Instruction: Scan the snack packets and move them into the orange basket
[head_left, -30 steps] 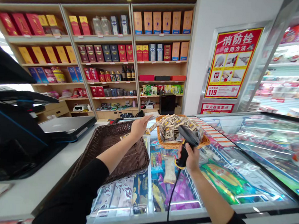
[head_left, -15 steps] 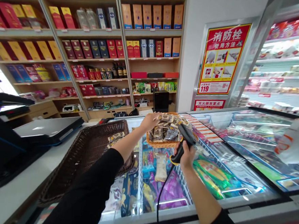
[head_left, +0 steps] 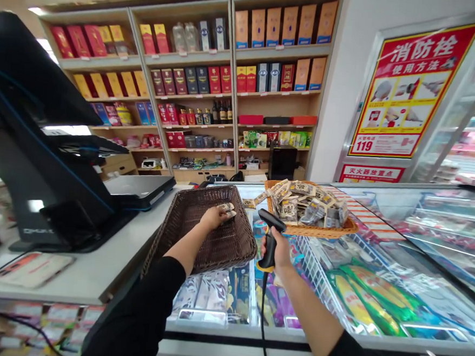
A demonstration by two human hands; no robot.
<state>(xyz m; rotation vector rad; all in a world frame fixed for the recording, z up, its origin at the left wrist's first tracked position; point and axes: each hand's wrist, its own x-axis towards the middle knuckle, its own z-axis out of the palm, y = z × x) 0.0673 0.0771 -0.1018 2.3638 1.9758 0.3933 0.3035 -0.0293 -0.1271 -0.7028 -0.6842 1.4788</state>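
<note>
My left hand (head_left: 213, 218) reaches into the dark brown wicker basket (head_left: 169, 216), its fingers closed on a small snack packet (head_left: 228, 209). Whether it holds one or more is hard to tell. In my right hand (head_left: 280, 251) is a black and yellow barcode scanner (head_left: 271, 245), held upright with its cable hanging down. Just beyond the scanner stands an orange wicker basket (head_left: 319, 231) heaped with small beige snack packets (head_left: 296, 201). A couple of loose packets (head_left: 254, 201) lie at its left edge.
Both baskets rest on a glass-topped freezer (head_left: 381, 264) with bagged goods inside. To the left, a black weighing scale (head_left: 139, 184) with a screen and a phone-like object (head_left: 34, 268) stand on a white counter (head_left: 93, 268). Shelves (head_left: 202, 99) of boxes line the back wall.
My left hand has moved left from the orange basket into the brown one, onto a packet. My right hand still holds the scanner, now left of the orange basket. The view has shifted left.
</note>
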